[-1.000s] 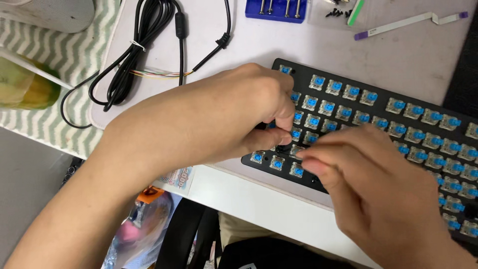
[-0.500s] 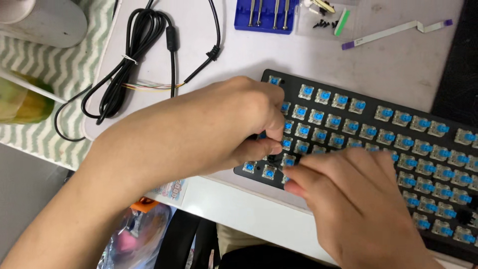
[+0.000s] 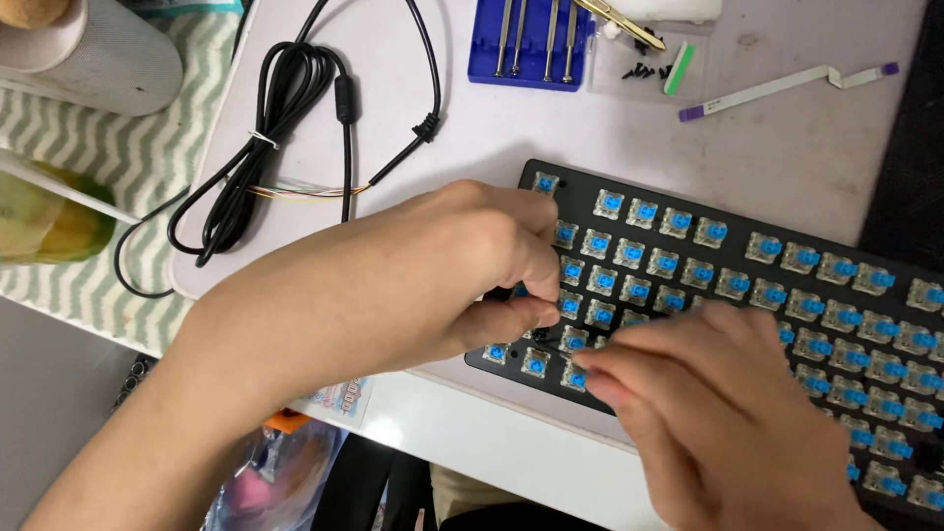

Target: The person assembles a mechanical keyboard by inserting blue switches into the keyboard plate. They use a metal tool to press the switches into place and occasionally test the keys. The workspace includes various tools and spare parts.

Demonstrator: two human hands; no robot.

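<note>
A black keyboard (image 3: pixel 747 265) without keycaps shows rows of blue switches and lies on a white mat (image 3: pixel 492 128). My left hand (image 3: pixel 413 285) is at the keyboard's left end. Its thumb and fingers are pinched on a small black part (image 3: pixel 542 336) among the switches; I cannot tell what the part is. My right hand (image 3: pixel 708 403) lies flat over the keyboard's near left area. Its fingertips reach the bottom row, almost touching my left thumb. It hides the switches beneath it and shows nothing in its grasp.
A coiled black cable (image 3: pixel 285 108) with bared wires lies left of the keyboard. A blue screwdriver tray (image 3: pixel 531 44), loose screws (image 3: pixel 639 44) and a white ribbon strip (image 3: pixel 787 87) lie beyond it. A grey cylinder (image 3: pixel 88 59) and a drink cup (image 3: pixel 39 216) stand on chevron cloth at far left.
My head view drifted, so the desk things sit lower in frame. Both hands stayed at the keyboard's left end, and my right fingertips crept closer to the left thumb.
</note>
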